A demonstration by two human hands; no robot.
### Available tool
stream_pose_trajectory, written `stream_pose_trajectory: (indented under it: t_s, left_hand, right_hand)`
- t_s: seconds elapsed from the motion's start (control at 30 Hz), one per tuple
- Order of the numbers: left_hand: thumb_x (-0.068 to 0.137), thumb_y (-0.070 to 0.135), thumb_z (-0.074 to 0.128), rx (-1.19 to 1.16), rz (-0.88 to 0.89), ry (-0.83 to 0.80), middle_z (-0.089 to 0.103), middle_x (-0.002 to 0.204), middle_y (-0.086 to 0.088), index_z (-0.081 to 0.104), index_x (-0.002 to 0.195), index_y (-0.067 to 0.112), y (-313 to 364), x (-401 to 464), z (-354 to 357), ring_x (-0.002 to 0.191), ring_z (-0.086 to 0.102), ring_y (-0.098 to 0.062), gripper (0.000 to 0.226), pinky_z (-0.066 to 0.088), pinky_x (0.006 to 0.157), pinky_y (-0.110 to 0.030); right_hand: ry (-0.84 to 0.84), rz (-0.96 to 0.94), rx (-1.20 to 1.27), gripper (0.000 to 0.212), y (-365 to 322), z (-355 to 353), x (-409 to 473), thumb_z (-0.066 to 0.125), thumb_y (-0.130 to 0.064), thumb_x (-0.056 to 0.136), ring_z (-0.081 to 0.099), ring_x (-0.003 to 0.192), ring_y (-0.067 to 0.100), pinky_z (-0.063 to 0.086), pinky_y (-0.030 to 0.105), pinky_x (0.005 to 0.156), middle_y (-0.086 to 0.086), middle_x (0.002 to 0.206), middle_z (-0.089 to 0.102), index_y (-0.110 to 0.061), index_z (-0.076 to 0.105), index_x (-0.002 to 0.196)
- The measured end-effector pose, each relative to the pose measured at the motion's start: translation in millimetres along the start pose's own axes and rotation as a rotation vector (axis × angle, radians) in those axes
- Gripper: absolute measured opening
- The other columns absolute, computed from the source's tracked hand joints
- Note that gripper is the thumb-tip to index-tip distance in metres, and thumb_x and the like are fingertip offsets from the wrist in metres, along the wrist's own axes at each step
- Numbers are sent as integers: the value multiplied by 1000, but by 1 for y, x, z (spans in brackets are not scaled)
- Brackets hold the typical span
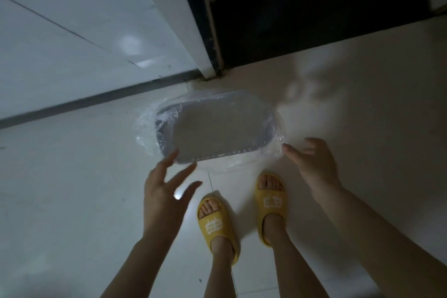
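Note:
A grey oblong bin (pixel 217 128) lined with a clear plastic bag (pixel 145 133) stands on the pale tiled floor, seen from above. The bag's edge is folded out over the rim. My left hand (pixel 164 191) hovers at the bin's near left corner with fingers spread, fingertips at the rim. My right hand (pixel 312 162) reaches toward the bin's near right side, fingers loosely extended close to the bag's edge. Neither hand holds anything.
My two feet in yellow slippers (pixel 215 222) (pixel 271 203) stand just behind the bin. A white wall (pixel 72 43) with a dark skirting runs at the left. A dark door frame (pixel 205 19) and a dark opening (pixel 314 19) lie beyond the bin.

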State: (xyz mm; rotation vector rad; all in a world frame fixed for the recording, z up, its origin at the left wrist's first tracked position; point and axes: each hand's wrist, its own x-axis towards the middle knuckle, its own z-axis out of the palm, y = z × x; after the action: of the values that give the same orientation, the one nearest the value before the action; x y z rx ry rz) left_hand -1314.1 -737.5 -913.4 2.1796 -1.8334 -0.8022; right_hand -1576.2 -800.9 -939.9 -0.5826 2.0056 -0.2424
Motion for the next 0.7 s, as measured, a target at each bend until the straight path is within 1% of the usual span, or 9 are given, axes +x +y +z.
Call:
stream_pose_trajectory:
  t_s: [0.03, 0.07, 0.17, 0.27, 0.33, 0.37, 0.47, 0.57, 0.7]
  left_hand:
    - [69, 23, 78, -82, -114, 49, 56, 128, -2, 70, 106, 20, -5, 0, -8, 107, 56, -21, 38, 44, 89, -33]
    - [70, 23, 77, -164, -219, 95, 56, 123, 3, 69, 108, 20, -10, 2, -16, 104, 57, -18, 39, 44, 86, -29]
    - [76, 24, 73, -424, -527, 195, 61, 116, 2, 62, 116, 22, -24, 11, -27, 93, 64, -17, 42, 46, 79, -25]
    - [83, 31, 66, -713, -909, 181, 55, 128, -11, 46, 132, 16, -35, 26, -21, 103, 60, -25, 56, 47, 88, -39]
    - [84, 35, 63, -954, -1112, 129, 52, 128, -11, 36, 138, 9, -39, 37, -17, 105, 56, -26, 65, 44, 90, -39]
    - [84, 38, 62, -1051, -1178, 88, 52, 123, -9, 37, 137, 6, -41, 42, -15, 103, 55, -24, 66, 43, 89, -38]
    - [83, 36, 64, -1224, -1221, -4, 61, 107, -4, 55, 116, 8, -50, 50, -11, 100, 58, -21, 44, 44, 88, -35]
    - [81, 23, 70, -1218, -1221, 54, 68, 85, -2, 64, 94, 13, -59, 53, -7, 83, 64, -15, 18, 48, 74, -28]
    - [80, 20, 70, -1155, -1269, 111, 68, 78, 1, 66, 84, 14, -77, 40, -5, 65, 59, -9, 8, 44, 57, -22]
  right_hand:
    - [103, -164, -89, 56, -6, -5, -12, 75, -28, 73, 57, 92, 23, 47, 35, 85, 12, 111, 58, -12, 50, 120]
    - [134, -326, -127, 53, -15, -5, -26, 75, -25, 73, 57, 92, 22, 47, 34, 84, 12, 113, 58, -13, 52, 119]
    - [-50, -679, -302, 46, -36, 21, -56, 74, -22, 74, 56, 99, 28, 46, 37, 88, 12, 113, 60, -11, 57, 115]
    - [-246, -871, -666, 42, -48, 67, -61, 66, -31, 80, 51, 108, 30, 41, 39, 92, 11, 115, 58, -10, 54, 115]
    - [-314, -908, -842, 43, -52, 91, -55, 62, -36, 82, 49, 111, 28, 38, 37, 91, 7, 118, 57, -12, 52, 116]
    - [-337, -909, -890, 44, -53, 99, -52, 62, -38, 82, 49, 111, 28, 38, 36, 91, 7, 119, 58, -12, 51, 117]
    - [-345, -955, -959, 41, -50, 114, -43, 62, -38, 82, 55, 105, 30, 42, 36, 87, 10, 110, 64, -8, 57, 109]
    - [-340, -1005, -1008, 35, -45, 118, -37, 60, -38, 84, 59, 97, 32, 42, 34, 77, 12, 102, 67, -7, 60, 100]
    - [-347, -1020, -1120, 34, -39, 122, -32, 55, -36, 88, 61, 101, 29, 50, 40, 84, 9, 108, 67, -12, 58, 111]
